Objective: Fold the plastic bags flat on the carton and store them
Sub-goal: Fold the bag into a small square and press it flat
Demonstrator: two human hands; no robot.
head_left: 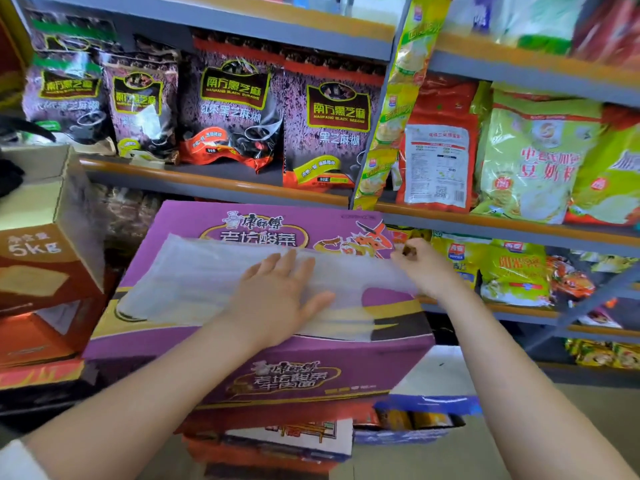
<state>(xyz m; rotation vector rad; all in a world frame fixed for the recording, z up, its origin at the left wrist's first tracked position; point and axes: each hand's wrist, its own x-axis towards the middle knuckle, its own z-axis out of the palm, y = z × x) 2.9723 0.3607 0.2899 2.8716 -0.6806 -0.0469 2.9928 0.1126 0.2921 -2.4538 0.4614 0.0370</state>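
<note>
Right hand (420, 263): fingers curled, pinching the right end of the plastic bag (214, 271), lifted slightly off the carton top.
Left hand (277, 299): fingers straight and spread, palm pressed flat on the bag's middle.
Plastic bag: translucent, stretched lengthwise across the carton top; left end lies flat, well apart from both hands.
Carton (287, 372): purple, printed, resting on other boxes.
Surroundings: shelves (221, 183) behind hold packaged food; brown box (38, 261) at left.

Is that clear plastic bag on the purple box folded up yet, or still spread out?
Spread out. The plastic bag lies flat across the purple carton; left hand presses it, right hand pinches its edge.
</note>
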